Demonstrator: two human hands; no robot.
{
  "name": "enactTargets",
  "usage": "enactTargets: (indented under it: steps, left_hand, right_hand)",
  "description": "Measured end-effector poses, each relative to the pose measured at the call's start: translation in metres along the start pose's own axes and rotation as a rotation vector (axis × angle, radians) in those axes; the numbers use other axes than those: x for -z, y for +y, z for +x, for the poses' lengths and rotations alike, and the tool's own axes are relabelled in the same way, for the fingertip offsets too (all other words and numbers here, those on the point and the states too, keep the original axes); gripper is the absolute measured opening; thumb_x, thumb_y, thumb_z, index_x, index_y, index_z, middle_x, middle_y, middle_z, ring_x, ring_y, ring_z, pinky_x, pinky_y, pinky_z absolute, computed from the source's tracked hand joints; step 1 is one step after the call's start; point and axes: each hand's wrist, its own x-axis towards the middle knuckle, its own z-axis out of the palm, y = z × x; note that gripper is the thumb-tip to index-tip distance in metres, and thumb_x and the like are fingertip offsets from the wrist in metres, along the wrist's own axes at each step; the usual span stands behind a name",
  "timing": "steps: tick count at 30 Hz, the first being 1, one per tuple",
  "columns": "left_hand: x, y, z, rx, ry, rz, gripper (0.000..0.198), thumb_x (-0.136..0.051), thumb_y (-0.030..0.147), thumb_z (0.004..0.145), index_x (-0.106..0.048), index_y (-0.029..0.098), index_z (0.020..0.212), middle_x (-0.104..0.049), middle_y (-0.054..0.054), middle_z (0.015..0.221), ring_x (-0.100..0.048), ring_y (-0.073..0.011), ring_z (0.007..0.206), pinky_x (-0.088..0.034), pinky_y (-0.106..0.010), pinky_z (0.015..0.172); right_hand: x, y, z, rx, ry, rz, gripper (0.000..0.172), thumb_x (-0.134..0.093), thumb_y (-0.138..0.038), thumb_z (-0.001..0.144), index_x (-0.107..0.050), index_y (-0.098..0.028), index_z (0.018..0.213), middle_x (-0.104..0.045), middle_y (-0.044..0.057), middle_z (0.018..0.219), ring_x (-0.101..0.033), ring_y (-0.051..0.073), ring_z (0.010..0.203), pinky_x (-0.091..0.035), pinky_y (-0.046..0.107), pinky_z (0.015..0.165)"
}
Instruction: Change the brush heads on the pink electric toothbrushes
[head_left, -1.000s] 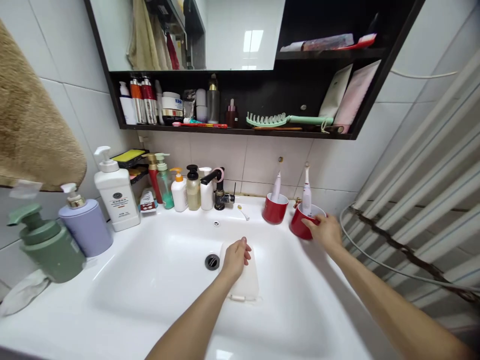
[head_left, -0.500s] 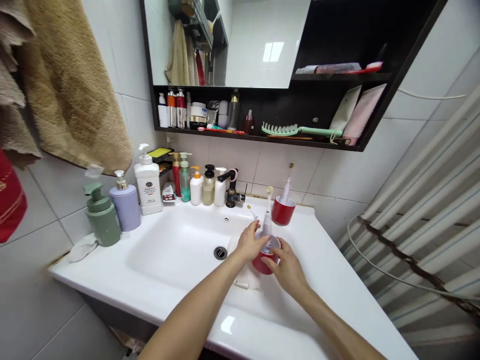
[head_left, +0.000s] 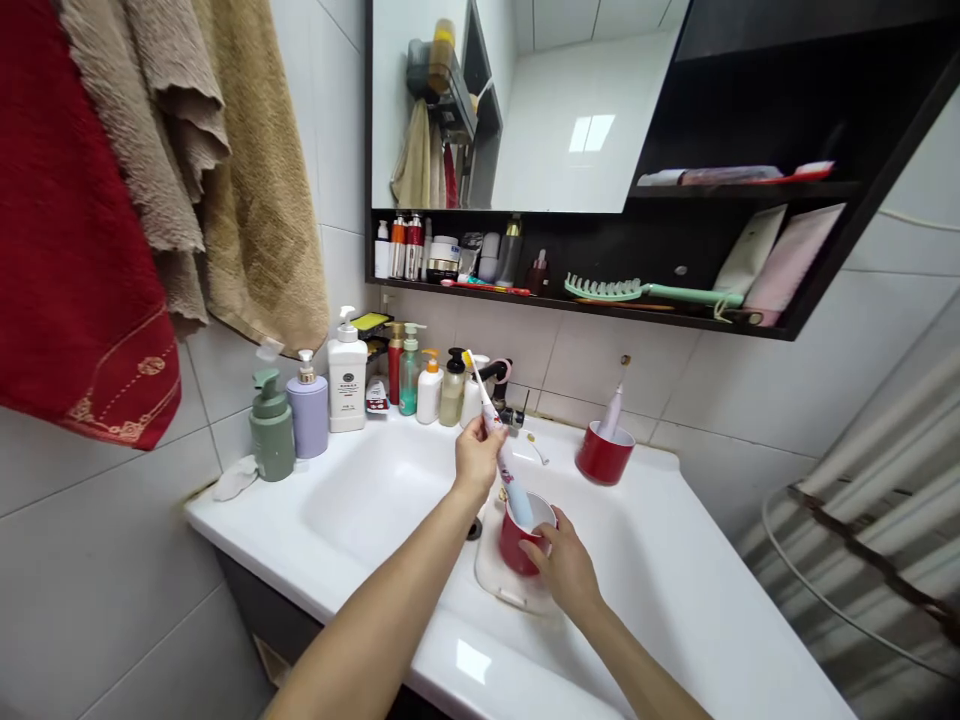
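My left hand (head_left: 478, 462) is closed around the upper handle of an electric toothbrush (head_left: 507, 470), white with a printed pattern and a pale blue lower end. The brush leans left, its yellow-tipped head up in front of the faucet (head_left: 504, 372). Its lower end is at the mouth of a red cup (head_left: 517, 550), white inside; I cannot tell how deep it sits. My right hand (head_left: 566, 565) grips the cup's right rim and side. Under the cup, a white tray (head_left: 499, 592) lies in the sink basin (head_left: 352, 490). A small loose brush head (head_left: 538, 450) rests behind the cup.
Another red cup (head_left: 604, 462) with a pale toothbrush (head_left: 613, 410) stands at the back right corner. Pump bottles (head_left: 347, 385) line the left and back of the counter. A dark mirror cabinet (head_left: 540, 240) overhangs the sink; towels (head_left: 262, 200) hang at left.
My left hand has taken the toothbrush by its handle, raised it and tilted it left. My right hand still holds the cup. The camera view has turned left.
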Motion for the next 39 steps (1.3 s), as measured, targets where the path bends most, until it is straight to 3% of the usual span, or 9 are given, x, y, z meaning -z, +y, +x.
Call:
enactTargets:
  steps: [4, 9, 15, 18, 20, 25, 31, 36, 39]
  left_hand:
    - [-0.011, 0.001, -0.025, 0.06, -0.081, 0.003, 0.023, -0.052, 0.023, 0.055, -0.05, 0.014, 0.076, -0.053, 0.001, 0.066, -0.045, -0.0068, 0.057, -0.036, -0.017, 0.056]
    - [-0.044, -0.025, -0.066, 0.173, -0.197, 0.088, 0.019, -0.058, 0.018, 0.046, -0.054, 0.015, 0.064, -0.047, 0.005, 0.05, -0.038, -0.0055, 0.045, -0.029, -0.017, 0.044]
    - [-0.069, -0.048, -0.085, 0.343, -0.387, 0.056, 0.022, -0.054, 0.03, 0.052, -0.049, 0.015, 0.067, -0.05, 0.002, 0.058, -0.043, -0.0085, 0.052, -0.033, -0.021, 0.051]
    - [-0.068, -0.059, -0.086, 0.562, -0.603, -0.061, 0.04, -0.037, 0.05, 0.061, -0.047, 0.012, 0.069, -0.05, -0.003, 0.054, -0.047, -0.012, 0.047, -0.035, -0.026, 0.049]
    - [-0.066, -0.067, -0.085, 0.696, -0.663, -0.194, 0.043, -0.034, 0.052, 0.061, -0.045, 0.012, 0.071, -0.049, -0.003, 0.052, -0.047, -0.0122, 0.045, -0.034, -0.026, 0.047]
    - [-0.063, -0.081, -0.082, 0.75, -0.59, -0.255, 0.037, -0.037, 0.05, 0.063, -0.04, 0.013, 0.066, -0.047, 0.0, 0.052, -0.043, -0.0072, 0.04, -0.029, -0.02, 0.042]
    - [-0.066, -0.079, -0.081, 0.486, -0.552, 0.068, 0.036, -0.034, 0.051, 0.064, -0.036, 0.016, 0.064, -0.043, 0.004, 0.048, -0.038, -0.0048, 0.035, -0.025, -0.018, 0.037]
    - [-0.066, -0.076, -0.084, 0.645, -0.626, -0.018, 0.039, -0.027, 0.055, 0.064, -0.035, 0.017, 0.064, -0.042, 0.005, 0.046, -0.036, -0.0051, 0.033, -0.025, -0.019, 0.035]
    - [-0.065, -0.076, -0.085, 0.571, -0.579, 0.043, 0.038, -0.031, 0.054, 0.064, -0.036, 0.016, 0.063, -0.042, 0.005, 0.046, -0.037, -0.0049, 0.033, -0.025, -0.018, 0.036]
  right_hand:
    - [0.03, 0.001, 0.007, 0.005, 0.077, 0.214, 0.028, -0.043, -0.031, 0.062, -0.051, -0.018, 0.085, -0.036, 0.011, 0.113, -0.035, 0.024, 0.102, -0.034, 0.035, 0.076]
    - [0.077, -0.014, 0.017, -0.097, 0.094, 0.746, 0.036, -0.042, -0.037, 0.064, -0.044, -0.017, 0.094, -0.056, 0.006, 0.085, -0.052, 0.017, 0.078, -0.039, 0.029, 0.068]
    - [0.082, 0.0, 0.02, -0.282, 0.108, 1.161, 0.022, -0.053, -0.032, 0.058, -0.049, -0.018, 0.073, -0.056, -0.003, 0.055, -0.053, 0.012, 0.054, -0.042, 0.023, 0.052]
    - [0.082, 0.014, 0.021, -0.322, 0.102, 1.343, 0.018, -0.054, -0.03, 0.058, -0.05, -0.019, 0.07, -0.055, -0.005, 0.054, -0.054, 0.011, 0.055, -0.043, 0.024, 0.057]
    - [0.083, 0.019, 0.022, -0.333, 0.072, 1.404, 0.017, -0.054, -0.029, 0.058, -0.05, -0.018, 0.071, -0.055, -0.004, 0.055, -0.054, 0.011, 0.055, -0.042, 0.025, 0.06]
    - [0.081, 0.022, 0.025, -0.331, 0.007, 1.371, 0.02, -0.049, -0.033, 0.062, -0.048, -0.016, 0.073, -0.054, -0.002, 0.055, -0.054, 0.012, 0.056, -0.041, 0.025, 0.056]
    - [0.073, 0.024, 0.028, -0.374, 0.167, 1.382, 0.018, -0.048, -0.034, 0.062, -0.046, -0.017, 0.067, -0.05, -0.005, 0.051, -0.051, 0.01, 0.053, -0.041, 0.024, 0.058]
    - [0.069, 0.026, 0.029, -0.382, 0.238, 1.424, 0.015, -0.049, -0.032, 0.061, -0.046, -0.018, 0.066, -0.046, -0.007, 0.048, -0.048, 0.008, 0.047, -0.041, 0.023, 0.055]
    - [0.07, 0.027, 0.029, -0.37, 0.186, 1.443, 0.014, -0.047, -0.032, 0.063, -0.046, -0.018, 0.067, -0.047, -0.006, 0.05, -0.049, 0.008, 0.047, -0.042, 0.024, 0.056]
